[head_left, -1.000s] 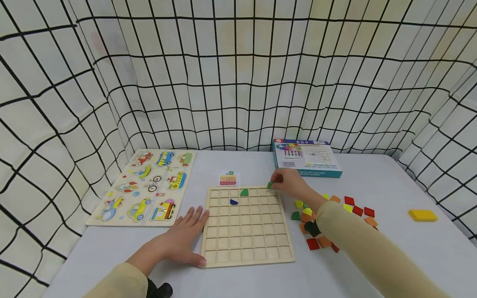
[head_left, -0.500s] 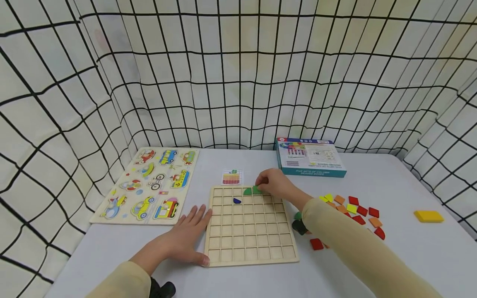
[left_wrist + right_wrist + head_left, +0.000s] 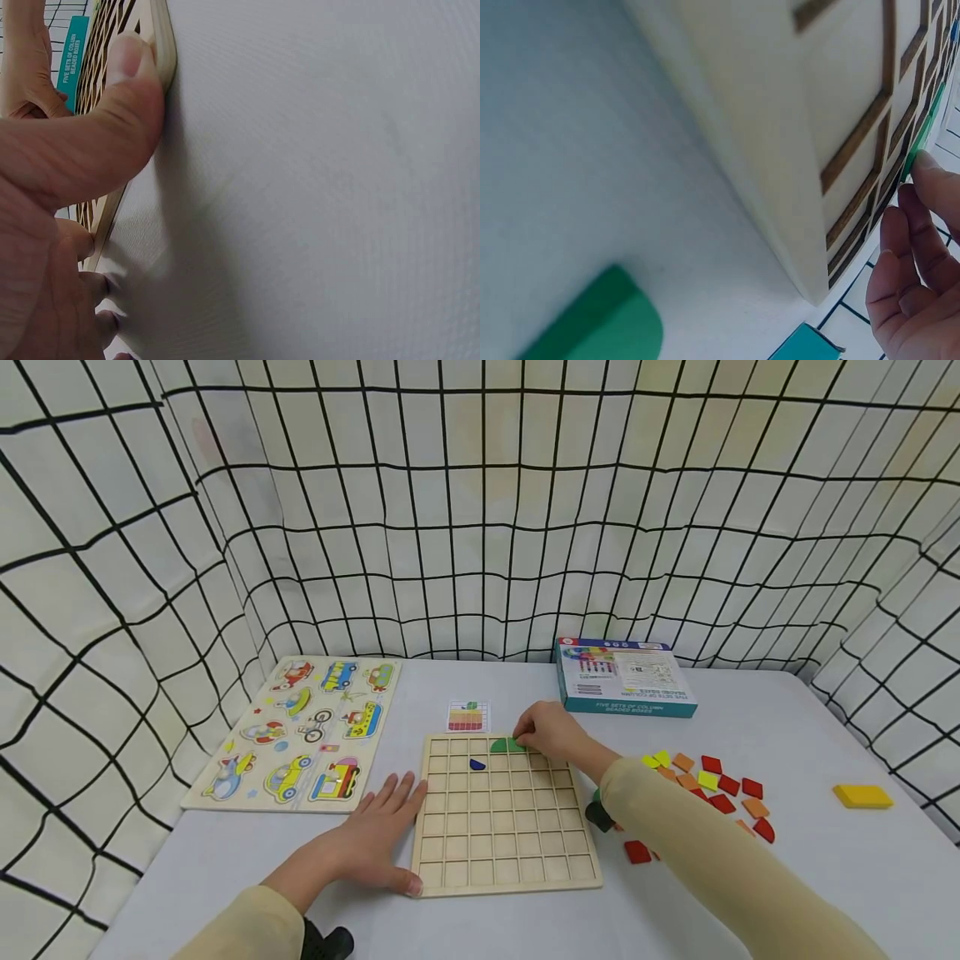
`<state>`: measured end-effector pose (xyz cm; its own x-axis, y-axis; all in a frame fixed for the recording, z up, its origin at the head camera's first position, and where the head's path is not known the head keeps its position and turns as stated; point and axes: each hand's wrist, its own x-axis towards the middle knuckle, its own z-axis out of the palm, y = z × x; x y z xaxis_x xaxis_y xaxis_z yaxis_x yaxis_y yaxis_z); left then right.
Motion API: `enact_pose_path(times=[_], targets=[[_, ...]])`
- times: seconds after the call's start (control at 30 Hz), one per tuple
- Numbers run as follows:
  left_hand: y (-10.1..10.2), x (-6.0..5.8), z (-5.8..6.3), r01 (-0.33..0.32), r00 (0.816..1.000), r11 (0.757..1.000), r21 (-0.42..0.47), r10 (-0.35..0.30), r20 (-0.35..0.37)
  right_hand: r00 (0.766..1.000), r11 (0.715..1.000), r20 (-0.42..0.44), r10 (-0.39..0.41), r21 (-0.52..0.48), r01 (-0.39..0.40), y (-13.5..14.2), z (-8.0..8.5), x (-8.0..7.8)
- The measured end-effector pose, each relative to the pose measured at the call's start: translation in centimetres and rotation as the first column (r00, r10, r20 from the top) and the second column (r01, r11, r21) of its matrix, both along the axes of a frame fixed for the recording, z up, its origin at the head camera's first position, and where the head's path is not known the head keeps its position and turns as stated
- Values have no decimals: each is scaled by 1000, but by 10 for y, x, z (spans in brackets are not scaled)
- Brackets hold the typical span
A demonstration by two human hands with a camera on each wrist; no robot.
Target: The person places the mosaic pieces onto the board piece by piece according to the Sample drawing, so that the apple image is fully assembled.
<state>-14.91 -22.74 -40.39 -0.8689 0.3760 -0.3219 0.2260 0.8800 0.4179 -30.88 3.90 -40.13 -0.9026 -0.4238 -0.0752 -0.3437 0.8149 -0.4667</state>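
A wooden grid board [image 3: 510,890] lies flat in the middle of the table. My left hand [image 3: 367,847] is spread along its left edge, thumb on the near left corner, as the left wrist view also shows with the thumb [image 3: 124,105] against the frame. At the far row, my right hand [image 3: 551,732] pinches a rounded green tile [image 3: 513,744] between thumb and forefinger. Another green tile [image 3: 498,747] sits just left of it in that row. One row nearer is a small dark blue piece [image 3: 477,765]. In the right wrist view the fingertips [image 3: 924,161] meet the green tile.
A small pattern card [image 3: 468,717] lies behind the board. Loose red, orange and yellow tiles [image 3: 752,787] are scattered on the right, partly behind my right sleeve. A vehicle puzzle [image 3: 296,735], a teal box [image 3: 630,706] and a yellow block [image 3: 862,796] stand around.
My right hand has carried the green tile leftward from the board's far right corner and lowered it beside the other green tile. The left hand stays on the board's edge.
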Motion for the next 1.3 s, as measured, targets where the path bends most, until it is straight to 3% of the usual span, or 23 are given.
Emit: enact_pose_path(times=[0.33, 0.57, 0.87, 1.07, 1.3], targets=[[3, 0, -6, 11, 1000, 1000, 4, -11, 7, 1000, 1000, -14, -10, 16, 10, 14, 4, 7], [2, -2, -5, 12, 1000, 1000, -20, -12, -1, 1000, 1000, 0, -13, -7, 13, 65, 15, 8], [1, -2, -3, 15, 1000, 1000, -25, -15, -13, 996, 997, 71, -46, 57, 42, 126, 7, 20], [0, -3, -4, 13, 1000, 1000, -23, -14, -15, 996, 996, 85, -18, 94, 10, 132, 6, 31], [1, -4, -5, 7, 1000, 1000, -26, -7, -14, 995, 988, 78, -68, 142, 56, 131, 5, 36]])
